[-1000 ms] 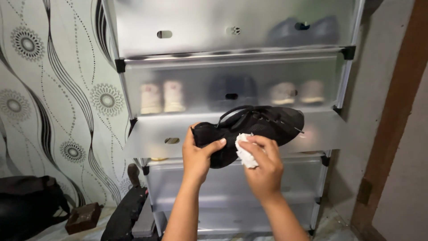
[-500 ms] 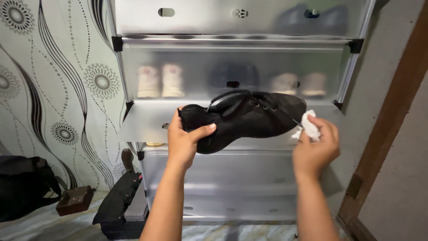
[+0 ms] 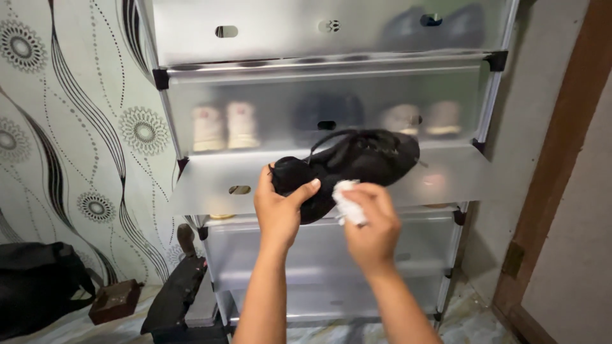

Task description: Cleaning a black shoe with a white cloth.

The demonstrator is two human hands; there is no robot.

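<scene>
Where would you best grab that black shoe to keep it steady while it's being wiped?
Grip the black shoe at its rounded end on the left, coming from below and the left, as the left hand does. That end is narrow enough for the fingers to wrap, and it leaves the long side open to the white cloth in the right hand.

The black shoe [image 3: 357,162] looks like matt cloth with thin laces, and the white wad [image 3: 347,204] pressed to it looks like soft crumpled paper or cloth. The shoe cabinet [image 3: 319,83] has frosted, semi-glossy plastic flaps, and the wallpaper [image 3: 76,127] looks smooth and printed.
</scene>
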